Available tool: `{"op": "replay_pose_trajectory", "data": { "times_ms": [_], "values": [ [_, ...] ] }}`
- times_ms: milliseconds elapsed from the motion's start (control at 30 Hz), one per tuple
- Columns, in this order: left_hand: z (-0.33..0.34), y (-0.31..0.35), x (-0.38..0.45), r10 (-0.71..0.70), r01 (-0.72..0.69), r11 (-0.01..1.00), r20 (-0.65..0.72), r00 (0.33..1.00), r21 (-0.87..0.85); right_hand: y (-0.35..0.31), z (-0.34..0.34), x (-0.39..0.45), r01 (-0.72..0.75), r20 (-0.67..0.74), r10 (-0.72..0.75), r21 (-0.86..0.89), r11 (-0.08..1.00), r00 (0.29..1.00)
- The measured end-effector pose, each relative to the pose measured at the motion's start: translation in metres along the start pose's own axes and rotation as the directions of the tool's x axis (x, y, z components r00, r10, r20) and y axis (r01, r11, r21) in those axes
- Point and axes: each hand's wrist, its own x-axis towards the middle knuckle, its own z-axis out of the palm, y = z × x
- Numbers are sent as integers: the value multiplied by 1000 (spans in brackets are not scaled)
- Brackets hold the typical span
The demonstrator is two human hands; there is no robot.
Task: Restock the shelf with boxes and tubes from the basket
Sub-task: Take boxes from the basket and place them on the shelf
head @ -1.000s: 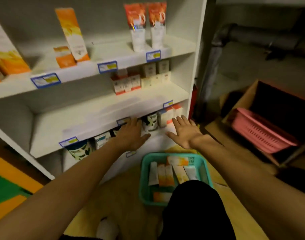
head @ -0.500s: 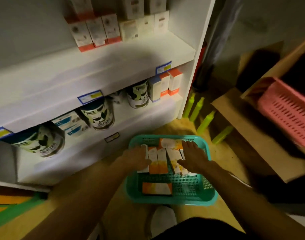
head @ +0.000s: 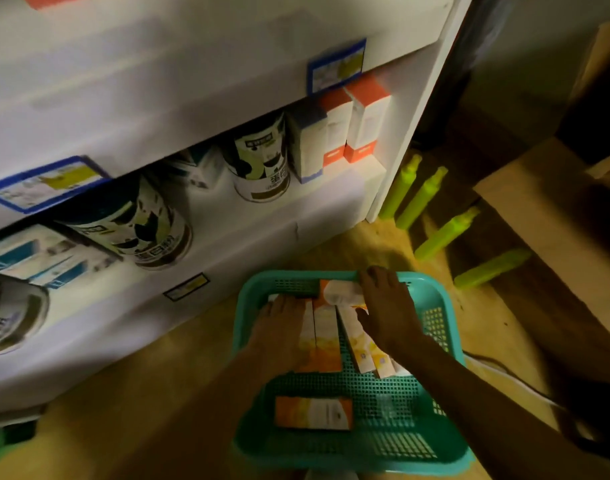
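Teal mesh basket [head: 435, 441] sits on the floor before the white shelf [head: 227, 216]. Orange-and-white boxes [head: 326, 336] lie flat inside; one separate box [head: 314, 412] lies nearer.

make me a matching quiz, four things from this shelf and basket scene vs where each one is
Things:
1. teal plastic basket
2. lone orange and white box
3. row of lime green bottles
4. black and white round can

Places:
A. bottom shelf
B. near end of the basket
C. floor before the shelf
D. floor right of the shelf

Pairs: 1-C, 2-B, 3-D, 4-A
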Motion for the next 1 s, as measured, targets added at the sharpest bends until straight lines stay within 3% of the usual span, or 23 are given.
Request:
{"op": "replay_pose_trajectory", "data": {
  "times_ms": [333,467,533,667,800,1000],
  "values": [
    [16,3,9,2,-2,998,-11,1000,62,2,51,-26,64,-174,-80,-97,993,982],
    [20,8,4,-19,20,1000,-87,996,17,-4,56,-32,24,-195,-41,-89,996,980],
    [21,10,1,-31,27,999,-96,995,-45,-7,49,-30,-15,-183,-1,-86,996,983],
    [17,11,-7,-122,84,941,-97,988,-327,-7,39,-30,-43,-119,32,-88,995,992],
    [16,12,-17,-159,94,893,-113,981,-439,-3,28,-36,-130,-104,148,164,978,983],
    [3,9,-32,-174,83,838,-121,977,-539,8,6,-50,-236,-14,280,497,835,960]
  ]
}}
